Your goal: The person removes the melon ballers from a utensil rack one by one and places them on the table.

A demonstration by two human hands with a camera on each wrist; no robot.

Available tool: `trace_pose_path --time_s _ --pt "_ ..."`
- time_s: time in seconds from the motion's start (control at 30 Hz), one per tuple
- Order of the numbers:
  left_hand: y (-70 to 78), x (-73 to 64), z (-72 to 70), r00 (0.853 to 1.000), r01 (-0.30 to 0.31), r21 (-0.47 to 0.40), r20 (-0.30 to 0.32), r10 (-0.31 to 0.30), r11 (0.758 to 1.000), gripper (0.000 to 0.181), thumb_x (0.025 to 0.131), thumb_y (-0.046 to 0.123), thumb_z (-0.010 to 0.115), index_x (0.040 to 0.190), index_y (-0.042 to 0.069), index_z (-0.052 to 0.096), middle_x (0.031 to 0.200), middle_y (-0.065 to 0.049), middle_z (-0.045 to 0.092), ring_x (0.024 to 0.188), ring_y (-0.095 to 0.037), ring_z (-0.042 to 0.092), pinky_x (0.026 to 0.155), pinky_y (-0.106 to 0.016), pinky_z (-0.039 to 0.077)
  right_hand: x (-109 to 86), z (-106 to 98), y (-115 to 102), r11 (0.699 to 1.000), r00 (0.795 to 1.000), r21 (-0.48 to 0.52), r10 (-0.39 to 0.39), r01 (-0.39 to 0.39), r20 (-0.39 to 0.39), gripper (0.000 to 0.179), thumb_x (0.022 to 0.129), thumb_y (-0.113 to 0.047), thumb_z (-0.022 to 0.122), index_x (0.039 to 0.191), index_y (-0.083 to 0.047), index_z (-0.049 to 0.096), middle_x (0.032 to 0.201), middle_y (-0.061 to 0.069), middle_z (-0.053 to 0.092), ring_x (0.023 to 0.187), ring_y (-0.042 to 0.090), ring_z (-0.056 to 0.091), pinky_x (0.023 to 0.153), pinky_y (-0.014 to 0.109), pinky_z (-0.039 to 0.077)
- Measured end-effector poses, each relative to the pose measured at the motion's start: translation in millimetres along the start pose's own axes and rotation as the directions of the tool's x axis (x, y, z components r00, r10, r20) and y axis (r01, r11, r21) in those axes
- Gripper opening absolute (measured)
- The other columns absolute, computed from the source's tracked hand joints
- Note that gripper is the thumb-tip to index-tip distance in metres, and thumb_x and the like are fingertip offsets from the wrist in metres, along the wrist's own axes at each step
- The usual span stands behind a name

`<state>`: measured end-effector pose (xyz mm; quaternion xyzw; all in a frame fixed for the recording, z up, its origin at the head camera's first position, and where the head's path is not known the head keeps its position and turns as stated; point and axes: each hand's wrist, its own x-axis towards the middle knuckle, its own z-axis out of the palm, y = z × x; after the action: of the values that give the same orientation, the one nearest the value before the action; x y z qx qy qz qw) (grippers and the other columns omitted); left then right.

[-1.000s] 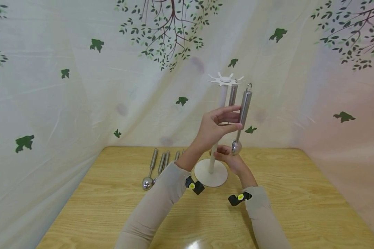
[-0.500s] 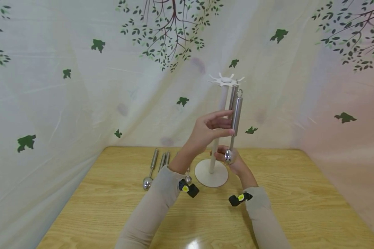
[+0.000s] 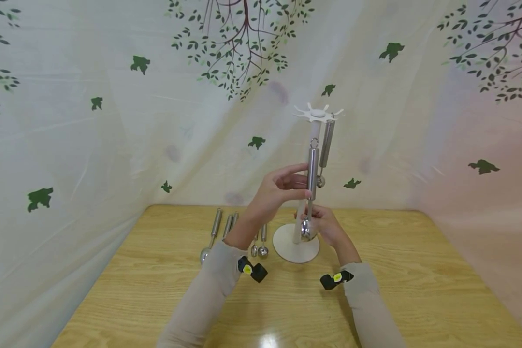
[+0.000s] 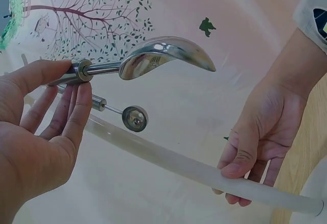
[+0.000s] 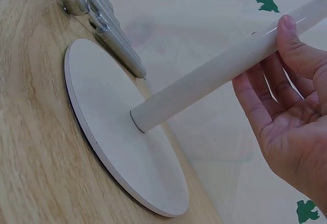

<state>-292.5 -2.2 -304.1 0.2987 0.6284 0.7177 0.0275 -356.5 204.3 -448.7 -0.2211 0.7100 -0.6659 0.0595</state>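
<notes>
My left hand point(image 3: 273, 195) pinches the steel handle of an ice cream scoop point(image 4: 162, 55). In the head view the scoop hangs head down in front of a white utensil stand point(image 3: 287, 244), with its ring below the stand's spoked top point(image 3: 317, 114). My right hand point(image 3: 326, 224) grips the stand's white pole point(image 5: 204, 83) low down, thumb on one side and fingers on the other. A small round-bowled scoop point(image 4: 135, 118) hangs from one spoke, behind the held scoop.
Several steel utensils lie in a row on the wooden table point(image 3: 400, 270), left of the stand; a small round-bowled one point(image 3: 263, 251) is nearest its base. My left forearm hides part of the row. A leaf-printed cloth point(image 3: 209, 159) hangs behind the table.
My left hand has moved the ice cream scoop left and down, from right of the hanging scoop to in front of the pole. My right hand keeps its grip on the pole.
</notes>
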Motion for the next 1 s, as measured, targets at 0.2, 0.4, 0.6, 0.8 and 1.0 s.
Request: trace_pose_path --time_s 0.2,0.4,0.6,0.8,1.0 --pt "-6.2 -8.8 -11.2 0.998 0.052 0.007 -0.022 -0.052 0.999 0.061 0.09 -0.005 0.07 0.146 0.01 0.054 0.12 -0.016 0.07 0.104 -0.016 0.069 0.105 -0.038 0.055 -1.5 0.0 0.0 1.0 1.0 0.026 0.007 -0.008 0.02 0.037 0.102 -0.007 0.059 0.13 0.016 0.054 0.107 -0.004 0.075 0.104 0.009 0.069 0.095 0.023 0.056" --pt "-12.5 -17.3 -22.9 0.995 0.087 0.036 -0.042 -0.086 0.996 0.062 0.089 -0.004 0.071 0.147 0.011 0.054 0.124 -0.019 0.068 0.105 -0.017 0.069 0.104 -0.037 0.056 -1.6 0.9 -1.9 1.0 1.0 0.023 0.015 -0.016 0.018 0.035 0.101 -0.006 0.061 0.132 0.009 0.058 0.104 -0.01 0.074 0.101 0.008 0.069 0.095 0.022 0.057" --pt "-17.5 -27.0 -35.1 0.992 0.121 0.042 -0.046 -0.119 0.992 0.064 0.089 -0.005 0.072 0.148 0.01 0.053 0.123 -0.017 0.07 0.105 -0.015 0.069 0.104 -0.036 0.056 -0.9 1.8 -2.5 0.999 1.0 0.025 0.024 -0.024 0.002 0.042 0.101 -0.004 0.061 0.135 0.017 0.051 0.113 0.006 0.075 0.1 0.007 0.07 0.094 0.022 0.058" --pt "-23.8 -34.4 -47.2 0.986 0.163 0.06 -0.057 -0.159 0.985 0.064 0.088 -0.004 0.073 0.147 0.009 0.053 0.124 -0.018 0.069 0.106 -0.016 0.068 0.106 -0.038 0.055 0.0 1.6 -1.5 0.999 1.0 0.029 0.025 -0.025 -0.004 0.039 0.1 -0.005 0.062 0.133 0.016 0.053 0.115 0.013 0.074 0.101 0.008 0.07 0.094 0.023 0.059" --pt "-30.2 -42.0 -59.0 0.975 0.215 0.09 -0.076 -0.208 0.973 0.065 0.089 -0.002 0.073 0.148 0.012 0.052 0.127 -0.017 0.067 0.109 -0.018 0.068 0.11 -0.042 0.051 0.0 1.6 -0.4 0.999 1.0 0.042 0.021 -0.021 -0.005 0.04 0.099 -0.006 0.065 0.129 0.017 0.054 0.113 0.01 0.075 0.102 0.009 0.07 0.094 0.024 0.058"
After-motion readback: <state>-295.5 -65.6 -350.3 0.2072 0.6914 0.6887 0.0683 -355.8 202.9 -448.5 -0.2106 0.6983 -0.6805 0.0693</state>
